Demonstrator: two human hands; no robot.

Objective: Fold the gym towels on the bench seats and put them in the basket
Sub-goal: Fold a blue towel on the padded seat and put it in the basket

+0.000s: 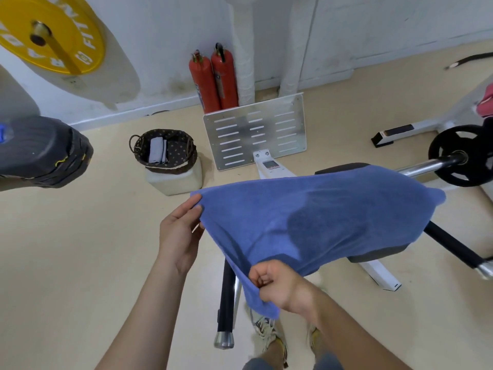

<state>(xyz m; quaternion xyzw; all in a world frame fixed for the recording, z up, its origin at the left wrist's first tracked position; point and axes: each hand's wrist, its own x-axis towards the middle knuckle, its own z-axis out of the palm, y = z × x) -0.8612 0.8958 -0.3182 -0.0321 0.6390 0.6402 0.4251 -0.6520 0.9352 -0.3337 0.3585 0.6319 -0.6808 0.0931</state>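
**Only two corners held: towel could sag off the bench**

Spread wide, the blue towel (306,217) hung in the air on its near side, while its far end draped over the bench seat (381,253). The left hand (178,236) pinched the left corner between thumb and fingers. The right hand (280,287) was clenched round the bunched near edge.

The biggest risk, as I judged it, was the loose far end. A pull toward the body could drag it off the seat and onto the floor (80,249), because nothing pinned it down. A smaller risk was a crooked fold. The right hand gripped a wad of cloth, not a clean corner, so the edges might not meet. The left pinch also looked light and could let go under a tug.

The floor was smooth and beige and met a scuffed white wall (160,49). A perforated metal plate (256,134) stood at the far end of the bench frame. A barbell (426,166) with a black weight plate (464,158) lay to the right, and a yellow weight plate (53,33) sat at the upper left.

The dark woven basket (186,166) sat on a pale box (176,182), well apart from the bench, so the carry would cross open floor. Two red fire extinguishers (213,81) stood against the wall. A folded grey towel (156,150) already lay in the basket.
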